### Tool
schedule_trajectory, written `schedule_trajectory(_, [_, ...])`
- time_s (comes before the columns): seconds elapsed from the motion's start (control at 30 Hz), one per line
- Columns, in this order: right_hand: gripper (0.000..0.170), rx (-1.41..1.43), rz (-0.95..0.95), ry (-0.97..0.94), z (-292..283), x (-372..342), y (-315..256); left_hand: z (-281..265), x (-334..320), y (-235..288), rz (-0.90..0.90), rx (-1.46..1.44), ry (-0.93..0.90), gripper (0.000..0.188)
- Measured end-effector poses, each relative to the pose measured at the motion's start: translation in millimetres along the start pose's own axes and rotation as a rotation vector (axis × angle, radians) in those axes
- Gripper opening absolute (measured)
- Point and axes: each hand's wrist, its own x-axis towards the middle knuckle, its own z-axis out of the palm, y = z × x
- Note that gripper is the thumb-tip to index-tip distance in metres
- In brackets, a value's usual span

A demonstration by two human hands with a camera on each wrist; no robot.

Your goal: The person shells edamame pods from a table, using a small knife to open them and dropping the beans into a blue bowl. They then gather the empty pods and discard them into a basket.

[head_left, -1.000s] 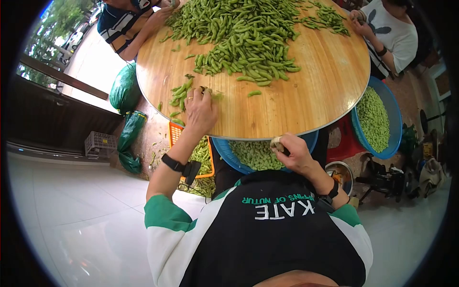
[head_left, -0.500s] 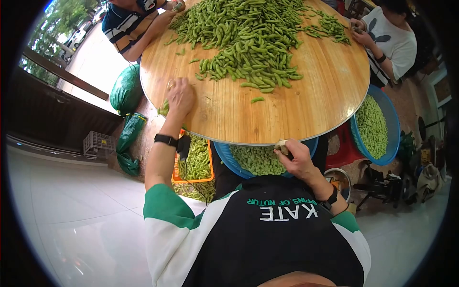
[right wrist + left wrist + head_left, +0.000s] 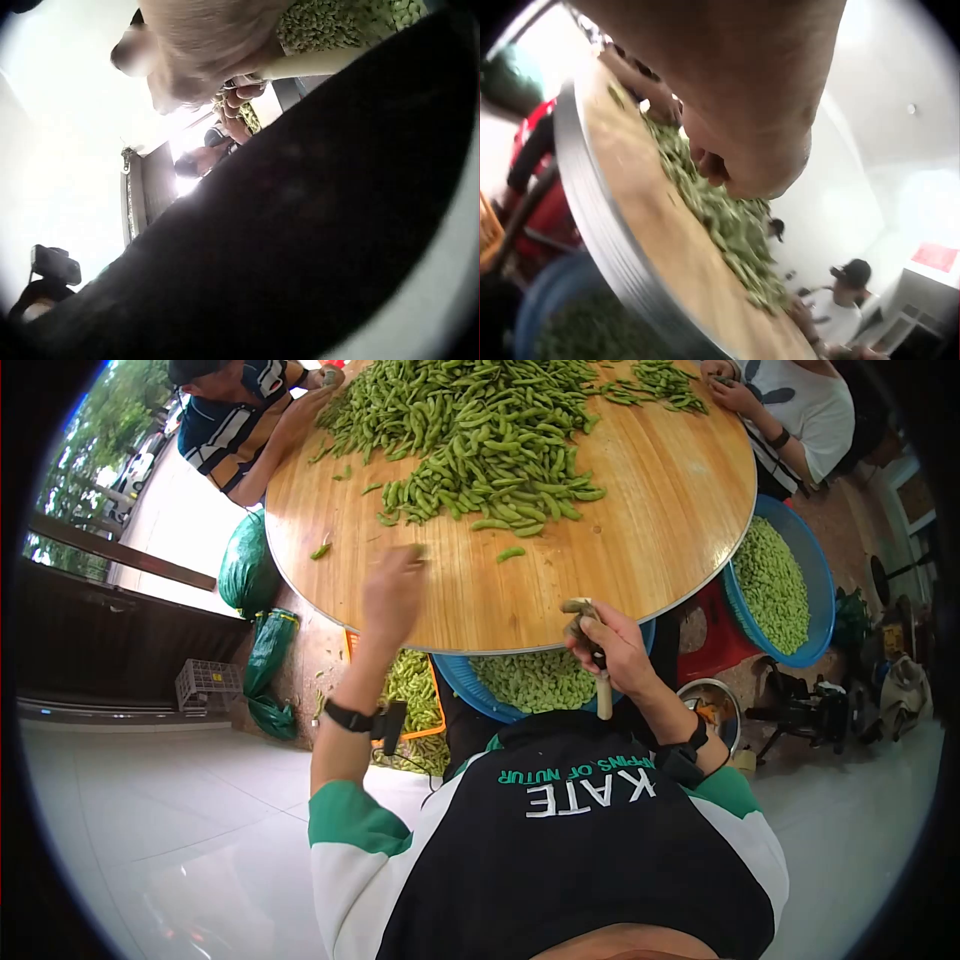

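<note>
My left hand (image 3: 393,600), blurred by motion, is over the near left part of the round wooden table (image 3: 650,510). Its fingers look curled in the left wrist view; I cannot tell whether they hold anything. A large heap of green bean pods (image 3: 500,435) lies beyond it, and one loose pod (image 3: 510,554) sits to its right. At the table's near edge my right hand (image 3: 622,650) grips a tool with a pale, rod-like handle (image 3: 604,698) pointing down toward my body. Pale coverings show on that hand's fingertips. The tool's other end is hidden in the grip.
Below the table edge sits a blue basin (image 3: 458,678) of shelled beans, with an orange crate (image 3: 441,695) of pods to its left. Another blue basin (image 3: 826,595) stands right, beside a red stool (image 3: 712,630). Green sacks (image 3: 250,565) lie left. Two people sit across the table.
My left hand swept pods leftward to the table's edge, then came back right toward the heap. My right hand has turned, and the pale handle now shows below it.
</note>
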Motion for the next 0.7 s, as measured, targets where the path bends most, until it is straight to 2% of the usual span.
schedule_trajectory(0.07, [0.032,0.083,0.019,0.025,5,3,0,39,11,37,0.137,-0.06,-0.062,0.02])
schedule_trajectory(0.13, [0.033,0.21,0.058,0.047,4,6,3,68,17,44,0.188,-0.094,-0.069,0.018])
schedule_trajectory(0.17, [0.033,0.207,0.059,0.052,4,6,3,79,19,42,0.208,-0.018,-0.082,0.014])
schedule_trajectory(0.33, [0.033,0.255,0.084,0.097,4,13,4,84,16,51,0.28,0.094,-0.06,0.003])
schedule_trajectory(0.4, [0.033,0.241,0.074,0.095,5,15,2,81,4,57,0.057,-0.195,-0.156,0.006])
schedule_trajectory(0.43, [0.033,0.229,0.069,0.09,6,15,3,75,-1,65,0.054,-0.197,-0.164,0.006])
schedule_trajectory(0.5, [0.034,0.254,0.083,0.048,6,14,0,63,-9,83,-0.462,-0.903,-0.501,0.012])
schedule_trajectory(0.53, [0.035,0.275,0.088,0.0,5,14,-1,61,-14,89,-0.463,-0.906,-0.508,0.012])
schedule_trajectory(0.6, [0.037,0.304,0.091,-0.048,7,12,0,57,-21,97,-0.577,-1.123,-0.611,0.016])
schedule_trajectory(0.7, [0.04,0.354,0.082,-0.135,4,8,2,58,-25,100,-0.593,-1.116,-0.549,0.015])
